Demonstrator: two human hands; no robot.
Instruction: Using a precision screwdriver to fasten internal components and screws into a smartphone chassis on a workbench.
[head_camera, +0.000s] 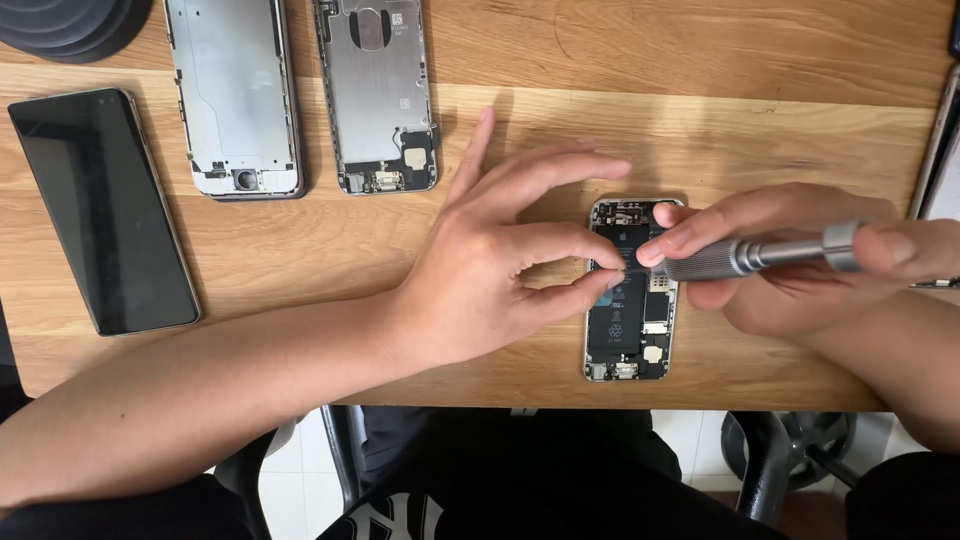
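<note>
The table (700, 120) is seen to be of pale wood with a visible grain and a smooth, matt finish. A metal screwdriver (760, 255), knurled rough along its grip and smooth and satin along the shaft, is held over an opened phone (630, 330), whose rim is of bright metal and whose inside is filled by a matt black battery and small shiny metal parts. Two bare phone housings (235, 95) (378, 95) are shown in brushed, dull grey metal, while a dark phone (100, 210) beside them is faced with glossy black glass.
</note>
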